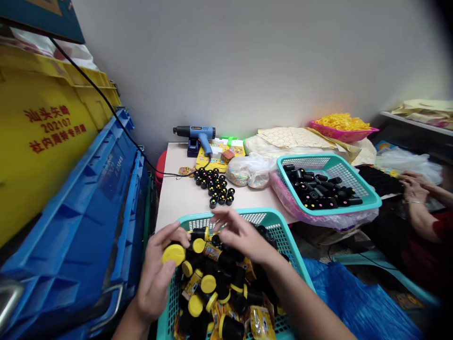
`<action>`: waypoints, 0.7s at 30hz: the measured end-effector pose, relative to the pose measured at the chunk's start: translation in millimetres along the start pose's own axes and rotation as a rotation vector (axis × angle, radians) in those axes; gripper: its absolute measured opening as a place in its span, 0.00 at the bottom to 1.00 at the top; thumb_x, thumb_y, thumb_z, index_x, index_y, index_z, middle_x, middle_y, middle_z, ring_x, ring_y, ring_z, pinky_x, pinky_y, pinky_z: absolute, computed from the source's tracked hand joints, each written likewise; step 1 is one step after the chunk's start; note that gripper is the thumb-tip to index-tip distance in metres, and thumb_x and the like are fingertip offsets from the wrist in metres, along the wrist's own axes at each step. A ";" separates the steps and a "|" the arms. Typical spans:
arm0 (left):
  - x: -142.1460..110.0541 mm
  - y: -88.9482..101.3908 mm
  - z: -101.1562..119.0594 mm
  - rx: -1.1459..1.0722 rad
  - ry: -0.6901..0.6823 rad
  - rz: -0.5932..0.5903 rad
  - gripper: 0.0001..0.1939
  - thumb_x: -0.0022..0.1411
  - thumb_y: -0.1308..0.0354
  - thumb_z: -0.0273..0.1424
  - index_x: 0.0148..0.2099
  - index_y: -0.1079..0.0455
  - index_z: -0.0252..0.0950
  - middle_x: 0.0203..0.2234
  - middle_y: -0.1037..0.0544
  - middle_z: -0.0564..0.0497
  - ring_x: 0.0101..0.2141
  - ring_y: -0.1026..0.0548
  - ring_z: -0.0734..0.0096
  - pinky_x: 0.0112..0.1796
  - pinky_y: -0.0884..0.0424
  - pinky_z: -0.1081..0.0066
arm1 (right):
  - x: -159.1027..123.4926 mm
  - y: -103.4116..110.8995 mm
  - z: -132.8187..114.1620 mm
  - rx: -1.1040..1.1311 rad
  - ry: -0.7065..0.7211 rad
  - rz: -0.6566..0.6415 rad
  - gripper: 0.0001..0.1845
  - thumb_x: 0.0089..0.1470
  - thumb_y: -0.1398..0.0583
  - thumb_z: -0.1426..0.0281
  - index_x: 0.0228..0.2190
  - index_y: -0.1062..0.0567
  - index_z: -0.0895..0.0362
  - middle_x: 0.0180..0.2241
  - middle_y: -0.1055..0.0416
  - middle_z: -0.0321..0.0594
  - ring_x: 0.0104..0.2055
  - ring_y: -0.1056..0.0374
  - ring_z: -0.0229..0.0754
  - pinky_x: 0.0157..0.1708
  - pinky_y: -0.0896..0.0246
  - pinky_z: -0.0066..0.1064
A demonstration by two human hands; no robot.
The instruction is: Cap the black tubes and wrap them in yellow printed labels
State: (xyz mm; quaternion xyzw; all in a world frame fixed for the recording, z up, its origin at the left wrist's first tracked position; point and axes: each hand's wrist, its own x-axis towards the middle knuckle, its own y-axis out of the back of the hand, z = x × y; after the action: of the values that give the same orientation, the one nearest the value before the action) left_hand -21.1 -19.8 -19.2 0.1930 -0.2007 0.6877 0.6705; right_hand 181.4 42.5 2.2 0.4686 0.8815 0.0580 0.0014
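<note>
My left hand (154, 274) is closed around a small black canister with a yellow lid (173, 255), its lid facing up toward me. The hand is over the left side of a teal plastic basket (297, 264). Above the basket's far part, my right hand (244, 236) has its fingers apart and slightly bent, with nothing visible in them. Beneath both hands the basket is filled with black canisters with yellow lids (208, 284) and small yellow printed packets (262, 323). The right fingertips partly cover some of these.
Beyond the basket, several short black cylinders (214, 182) stand near a blue heat gun (201, 133) with a trailing cord. To the right is another teal basket (329, 208) of black parts. Crates (78, 226) line the left. A co-worker's hands (415, 186) work at far right.
</note>
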 end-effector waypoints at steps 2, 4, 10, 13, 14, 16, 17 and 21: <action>0.0 5.8 -2.4 0.086 0.076 -0.033 0.18 0.67 0.56 0.31 0.57 0.40 0.44 0.34 0.29 0.51 0.38 0.30 0.67 0.43 0.32 0.67 | 3.1 17.3 -0.1 -0.403 -0.081 0.172 0.15 0.57 0.43 0.61 0.43 0.28 0.56 0.40 0.28 0.43 0.42 0.33 0.43 0.43 0.41 0.35; 0.9 8.3 -6.2 0.236 0.090 -0.167 0.17 0.67 0.56 0.29 0.55 0.37 0.44 0.35 0.28 0.51 0.38 0.29 0.68 0.41 0.31 0.69 | 7.0 22.9 4.1 -0.673 -0.146 0.115 0.10 0.58 0.45 0.67 0.36 0.25 0.56 0.36 0.25 0.41 0.39 0.31 0.43 0.42 0.41 0.34; 3.0 3.6 -26.0 0.751 -0.017 -0.494 0.20 0.63 0.54 0.27 0.56 0.35 0.46 0.50 0.26 0.48 0.55 0.34 0.57 0.59 0.48 0.47 | 24.6 -2.4 22.7 -1.099 -0.179 -0.250 0.15 0.61 0.50 0.68 0.42 0.26 0.55 0.42 0.23 0.42 0.44 0.28 0.44 0.41 0.39 0.31; 3.4 7.3 -40.5 0.932 -0.016 -0.266 0.20 0.62 0.52 0.32 0.56 0.35 0.40 0.55 0.31 0.43 0.60 0.41 0.51 0.59 0.52 0.44 | 31.8 -8.4 23.9 -1.196 -0.268 -0.228 0.20 0.63 0.54 0.65 0.41 0.25 0.59 0.39 0.23 0.51 0.40 0.27 0.50 0.39 0.37 0.37; 3.8 9.3 -45.1 0.960 0.053 -0.177 0.22 0.62 0.52 0.34 0.58 0.37 0.36 0.56 0.33 0.39 0.60 0.41 0.49 0.58 0.48 0.45 | 33.8 -8.2 23.4 -1.228 -0.297 -0.208 0.22 0.64 0.55 0.65 0.41 0.25 0.61 0.38 0.23 0.53 0.40 0.26 0.52 0.38 0.36 0.39; 5.2 13.2 -52.3 0.946 0.279 -0.075 0.27 0.63 0.56 0.38 0.60 0.42 0.28 0.56 0.34 0.32 0.58 0.37 0.47 0.55 0.40 0.47 | 37.6 -6.6 22.3 -1.282 -0.348 -0.188 0.21 0.63 0.54 0.67 0.39 0.24 0.62 0.39 0.23 0.56 0.41 0.26 0.54 0.37 0.35 0.41; 5.8 14.6 -54.5 0.915 0.403 -0.064 0.28 0.64 0.58 0.39 0.61 0.44 0.27 0.56 0.33 0.31 0.56 0.34 0.47 0.53 0.36 0.48 | 39.7 -6.1 22.0 -1.301 -0.366 -0.194 0.18 0.62 0.51 0.68 0.39 0.23 0.62 0.38 0.23 0.56 0.41 0.26 0.54 0.37 0.34 0.41; 8.6 16.2 -54.9 0.835 0.661 -0.091 0.26 0.64 0.61 0.38 0.61 0.43 0.33 0.51 0.27 0.36 0.49 0.26 0.52 0.47 0.30 0.53 | 50.8 -12.1 23.6 -1.336 -0.389 -0.261 0.11 0.52 0.39 0.70 0.36 0.21 0.63 0.37 0.22 0.56 0.41 0.26 0.54 0.37 0.32 0.38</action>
State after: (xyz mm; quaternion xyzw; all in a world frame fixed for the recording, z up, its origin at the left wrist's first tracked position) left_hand -37.3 16.5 -61.3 0.2251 0.3205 0.7034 0.5932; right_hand 144.3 80.2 -19.8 0.2600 0.6901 0.5009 0.4530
